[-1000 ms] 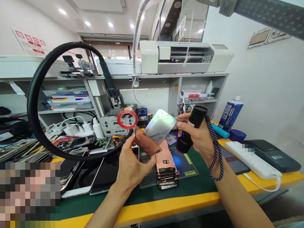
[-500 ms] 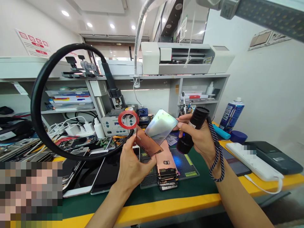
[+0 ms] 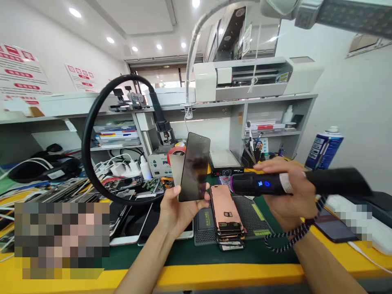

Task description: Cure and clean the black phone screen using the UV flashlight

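My left hand point(image 3: 179, 212) grips a dark phone screen point(image 3: 196, 167) by its lower end, holding it upright with the glossy face towards me. Behind its left edge shows a pale flat piece point(image 3: 176, 169); I cannot tell whether it is joined to the screen. Closed round a black flashlight point(image 3: 251, 185) is my right hand point(image 3: 295, 192); the flashlight lies level, its head pointing left towards the screen, with blue marks glowing on its barrel. A patterned wrist strap point(image 3: 284, 241) hangs from it. Below, between my hands, a stack of copper-backed phone screens point(image 3: 225, 208) rests on a dark mat point(image 3: 254, 216).
Phones and tablets point(image 3: 150, 220) crowd the left of the bench. A thick black hose point(image 3: 87, 151) loops up from there. Behind stand a red tape roll point(image 3: 176, 152) and a flat heating plate point(image 3: 226, 159). A spray can point(image 3: 324, 149) and white power strip point(image 3: 358, 220) are at right.
The screen has turned from its copper side to its dark face and stands upright. My right hand has left the shiny panel's corner, and the flashlight has swung from upright to level. The view has shifted left.
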Demonstrator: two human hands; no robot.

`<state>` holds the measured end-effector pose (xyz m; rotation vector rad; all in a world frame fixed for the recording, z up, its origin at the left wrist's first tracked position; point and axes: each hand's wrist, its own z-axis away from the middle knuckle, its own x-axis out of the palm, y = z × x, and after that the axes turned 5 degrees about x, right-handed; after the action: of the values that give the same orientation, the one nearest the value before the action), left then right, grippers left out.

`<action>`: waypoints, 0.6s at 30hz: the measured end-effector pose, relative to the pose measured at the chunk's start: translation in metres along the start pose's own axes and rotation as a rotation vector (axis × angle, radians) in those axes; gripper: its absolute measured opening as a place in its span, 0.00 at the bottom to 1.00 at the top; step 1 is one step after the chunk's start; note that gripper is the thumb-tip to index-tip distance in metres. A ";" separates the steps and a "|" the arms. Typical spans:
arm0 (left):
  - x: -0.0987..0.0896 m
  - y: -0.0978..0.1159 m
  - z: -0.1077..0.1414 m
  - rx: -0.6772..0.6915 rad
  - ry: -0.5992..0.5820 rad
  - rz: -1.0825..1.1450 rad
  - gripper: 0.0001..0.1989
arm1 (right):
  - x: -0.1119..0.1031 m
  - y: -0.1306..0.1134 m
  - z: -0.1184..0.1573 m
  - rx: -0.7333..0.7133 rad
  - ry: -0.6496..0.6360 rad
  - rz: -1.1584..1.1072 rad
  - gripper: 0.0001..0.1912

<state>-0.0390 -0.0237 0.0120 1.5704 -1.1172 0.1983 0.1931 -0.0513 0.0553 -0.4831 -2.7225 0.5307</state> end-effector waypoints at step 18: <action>-0.011 -0.009 0.000 -0.038 -0.210 0.162 0.27 | 0.004 -0.041 0.030 -0.419 -0.304 0.332 0.20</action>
<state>-0.0380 -0.0186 -0.0015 1.4926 -1.4064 0.1214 0.1671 -0.0944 0.0465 -1.0505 -3.0724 0.1059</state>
